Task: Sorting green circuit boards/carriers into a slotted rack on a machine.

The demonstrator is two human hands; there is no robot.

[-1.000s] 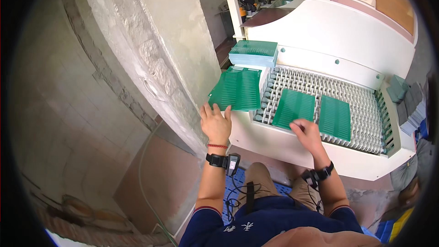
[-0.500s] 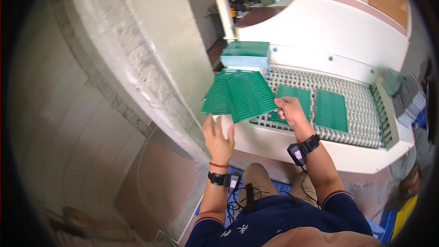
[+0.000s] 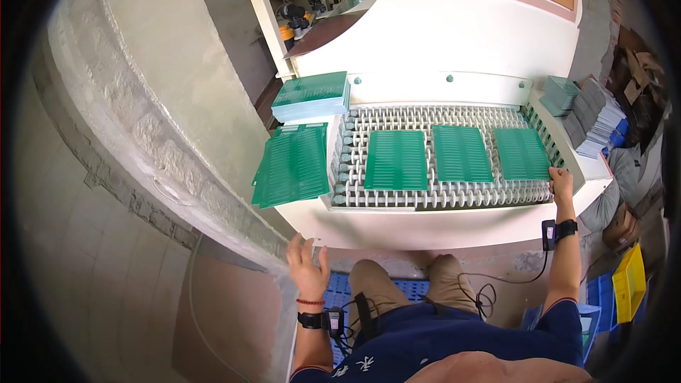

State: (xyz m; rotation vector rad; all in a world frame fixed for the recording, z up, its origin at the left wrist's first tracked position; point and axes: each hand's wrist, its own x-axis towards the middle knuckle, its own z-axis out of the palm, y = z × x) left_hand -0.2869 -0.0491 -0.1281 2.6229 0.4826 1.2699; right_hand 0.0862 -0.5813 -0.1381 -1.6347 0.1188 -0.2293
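Observation:
My right hand (image 3: 560, 183) pinches the near right corner of a green circuit board (image 3: 523, 154), which lies at the right end of a bed of white rollers (image 3: 454, 195). To its left on the rollers are a middle green board (image 3: 462, 154) and a left green board (image 3: 396, 160), side by side with gaps between. My left hand (image 3: 307, 269) is empty, fingers apart, below the machine's front edge. Nearest to it, a loose fanned pile of green boards (image 3: 292, 167) rests on the white ledge left of the rollers.
A neat stack of green boards (image 3: 311, 96) stands behind the loose pile. At right are further stacked boards (image 3: 587, 117) and a yellow bin (image 3: 629, 282). The machine's white cover (image 3: 440, 35) rises behind the rollers; a rough pillar (image 3: 142, 106) stands at left.
My right hand has carried a board from above the left pile to the right end of the rollers. My left hand has drawn away from the pile. The view has swung right.

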